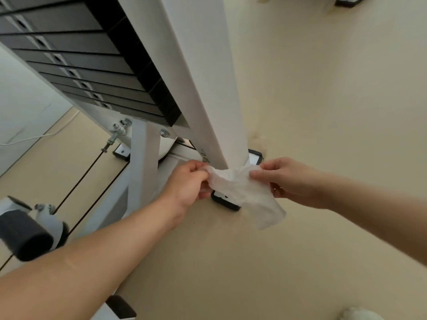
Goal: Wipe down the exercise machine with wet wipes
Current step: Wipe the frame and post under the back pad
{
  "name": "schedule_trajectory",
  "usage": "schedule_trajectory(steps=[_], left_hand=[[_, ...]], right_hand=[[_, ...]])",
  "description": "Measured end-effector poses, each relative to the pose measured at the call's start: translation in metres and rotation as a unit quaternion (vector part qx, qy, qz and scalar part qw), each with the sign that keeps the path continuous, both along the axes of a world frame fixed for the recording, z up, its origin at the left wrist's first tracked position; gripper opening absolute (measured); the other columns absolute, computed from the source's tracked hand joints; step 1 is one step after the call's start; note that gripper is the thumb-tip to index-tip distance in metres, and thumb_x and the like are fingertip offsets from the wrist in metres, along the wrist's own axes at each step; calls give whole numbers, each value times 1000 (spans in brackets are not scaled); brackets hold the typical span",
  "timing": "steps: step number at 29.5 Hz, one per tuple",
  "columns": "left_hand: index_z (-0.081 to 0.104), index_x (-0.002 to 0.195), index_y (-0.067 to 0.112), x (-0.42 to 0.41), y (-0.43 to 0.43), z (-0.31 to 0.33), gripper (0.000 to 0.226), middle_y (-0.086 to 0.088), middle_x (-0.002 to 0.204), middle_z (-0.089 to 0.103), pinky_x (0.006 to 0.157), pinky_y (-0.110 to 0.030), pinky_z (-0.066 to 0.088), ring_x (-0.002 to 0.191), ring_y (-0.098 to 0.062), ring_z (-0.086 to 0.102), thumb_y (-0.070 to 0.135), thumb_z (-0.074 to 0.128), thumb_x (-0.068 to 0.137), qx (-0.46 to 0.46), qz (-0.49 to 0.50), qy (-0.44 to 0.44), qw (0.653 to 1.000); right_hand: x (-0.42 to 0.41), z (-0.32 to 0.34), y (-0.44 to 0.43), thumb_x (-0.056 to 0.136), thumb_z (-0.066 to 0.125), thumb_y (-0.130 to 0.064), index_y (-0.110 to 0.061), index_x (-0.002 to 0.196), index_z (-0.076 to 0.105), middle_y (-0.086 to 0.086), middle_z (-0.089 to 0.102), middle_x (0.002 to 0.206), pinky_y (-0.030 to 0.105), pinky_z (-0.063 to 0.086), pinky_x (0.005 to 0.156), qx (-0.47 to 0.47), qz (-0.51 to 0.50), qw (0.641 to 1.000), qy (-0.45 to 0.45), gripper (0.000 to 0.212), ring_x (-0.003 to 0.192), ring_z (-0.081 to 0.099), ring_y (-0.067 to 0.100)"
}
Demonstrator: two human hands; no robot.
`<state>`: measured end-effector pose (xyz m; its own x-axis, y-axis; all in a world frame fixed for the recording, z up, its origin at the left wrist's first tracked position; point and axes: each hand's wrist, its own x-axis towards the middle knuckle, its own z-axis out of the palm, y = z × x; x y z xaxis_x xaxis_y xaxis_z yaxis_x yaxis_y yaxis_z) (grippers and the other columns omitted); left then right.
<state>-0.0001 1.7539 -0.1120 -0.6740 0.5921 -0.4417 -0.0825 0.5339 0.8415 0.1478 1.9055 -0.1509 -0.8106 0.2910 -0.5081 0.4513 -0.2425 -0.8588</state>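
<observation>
White wipe [242, 188] stretched crosswise between hands: left hand [187, 183] pinches one end, right hand [288, 181] other; upright post [203, 77] just beyond.

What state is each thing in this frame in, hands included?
Wipe: crumpled, stretched between both hands at the foot of the post, lower corner hanging free.
Left-hand grip: pinches the wipe's left end.
Right-hand grip: pinches the wipe's right end.
Post: standing, no hand on it.
Weight stack: plates lying together, no gaps.
Foam pad: untouched.
</observation>
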Motion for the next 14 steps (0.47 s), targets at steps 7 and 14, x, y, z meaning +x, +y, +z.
schedule_trajectory(steps=[7, 14], left_hand=[[65, 112, 19, 37, 6, -37, 40, 1, 107, 70, 79, -22, 51, 95, -7, 64, 16, 76, 74, 3, -69, -42, 997], [73, 80, 20, 49, 12, -88, 18, 1, 69, 67, 62, -22, 40, 64, -5, 53, 20, 61, 93, -47, 33, 148, 987]], right_hand=[[1, -38, 5, 93, 64, -30, 2, 91, 68, 2, 61, 74, 27, 44, 62, 36, 56, 998, 17, 32, 67, 56, 13], [-16, -82, -10, 84, 68, -27, -24, 118, 53, -4, 43, 116, 26, 39, 92, 274, -123, 953, -23, 37, 105, 47, 13]])
